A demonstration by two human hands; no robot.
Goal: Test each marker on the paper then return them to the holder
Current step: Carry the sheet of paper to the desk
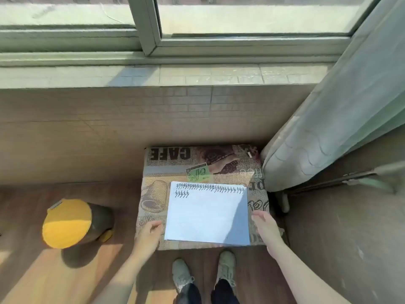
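Paper (208, 216) lies between my empty, loosely spread left hand (151, 230) and right hand (264, 224), long axis crosswise, no marker visible.

Bright daylight pours in through the far window (241, 16), washing out its panes. Sunlit patches fall on the near-left floor (32, 270), where the yellow bin (66, 223) casts a dark shadow. A diagonal shadow crosses the paper (206, 216) at right. Wide-angle bending curves the edges; the whole picture is slightly soft.

Café-print cushioned stool (153, 172) bearing marked white paper (207, 216).
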